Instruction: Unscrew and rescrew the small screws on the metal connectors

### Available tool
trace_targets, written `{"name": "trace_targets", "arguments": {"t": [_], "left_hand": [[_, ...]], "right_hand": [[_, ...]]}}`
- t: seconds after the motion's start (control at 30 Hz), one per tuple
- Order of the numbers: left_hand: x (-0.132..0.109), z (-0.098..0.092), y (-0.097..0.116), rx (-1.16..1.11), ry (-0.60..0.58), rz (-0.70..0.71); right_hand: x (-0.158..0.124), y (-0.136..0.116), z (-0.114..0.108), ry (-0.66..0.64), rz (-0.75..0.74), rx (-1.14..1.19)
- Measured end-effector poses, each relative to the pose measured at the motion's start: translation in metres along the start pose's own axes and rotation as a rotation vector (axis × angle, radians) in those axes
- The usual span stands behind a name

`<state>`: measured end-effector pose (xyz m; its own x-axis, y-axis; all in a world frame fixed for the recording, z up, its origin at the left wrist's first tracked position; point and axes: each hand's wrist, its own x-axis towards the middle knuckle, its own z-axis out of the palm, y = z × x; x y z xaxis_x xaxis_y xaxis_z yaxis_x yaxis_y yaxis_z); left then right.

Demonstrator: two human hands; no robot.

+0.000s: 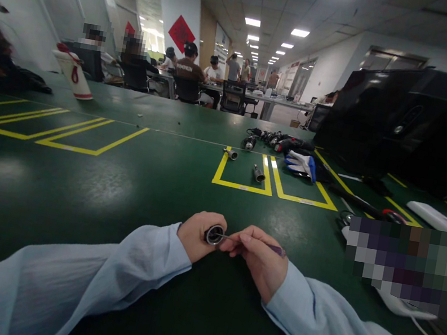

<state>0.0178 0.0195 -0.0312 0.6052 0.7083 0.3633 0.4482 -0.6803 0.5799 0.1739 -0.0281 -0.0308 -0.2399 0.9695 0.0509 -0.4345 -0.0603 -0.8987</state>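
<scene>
My left hand (196,234) is closed around a small round metal connector (214,234), its open end facing me. My right hand (260,256) pinches a thin tool with a purple handle (274,249); its metal tip reaches into the connector's opening. Both hands rest low on the green table (116,195), close to its near edge. Light blue sleeves cover both arms.
Two loose metal connectors (258,173) lie in a yellow-taped box ahead, with more parts (267,136) and white-blue gloves (301,164) behind. Black cases (407,118) stand at the right. A white device (442,218) and cables lie right. A red-white cup (72,72) stands far left. People sit at distant tables.
</scene>
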Motion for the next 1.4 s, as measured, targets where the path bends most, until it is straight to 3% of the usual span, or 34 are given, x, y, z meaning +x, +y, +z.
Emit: {"name": "trace_targets", "arguments": {"t": [0.2,0.47,0.8,1.0,1.23,1.3,1.4], "left_hand": [[0.001,0.002,-0.005,-0.115,0.016,0.002],[0.001,0.001,0.002,0.015,0.012,0.018],[0.0,0.0,0.001,0.036,-0.034,0.027],[0.001,0.0,0.003,0.043,-0.039,0.022],[0.001,-0.001,0.003,0.044,-0.042,0.036],[0.001,0.0,0.002,0.061,-0.029,0.033],[0.0,0.001,0.001,0.123,-0.021,0.039]], "right_hand": [[-0.002,-0.001,0.0,0.007,-0.018,0.02],[-0.007,0.003,-0.005,-0.045,-0.158,-0.354],[-0.001,0.002,-0.002,-0.006,-0.02,-0.032],[-0.009,-0.002,-0.004,-0.048,-0.164,-0.473],[-0.001,0.002,-0.006,-0.015,-0.08,-0.129],[-0.003,0.001,-0.007,-0.009,-0.13,-0.215],[-0.011,-0.003,-0.004,-0.002,-0.262,-0.54]]}}
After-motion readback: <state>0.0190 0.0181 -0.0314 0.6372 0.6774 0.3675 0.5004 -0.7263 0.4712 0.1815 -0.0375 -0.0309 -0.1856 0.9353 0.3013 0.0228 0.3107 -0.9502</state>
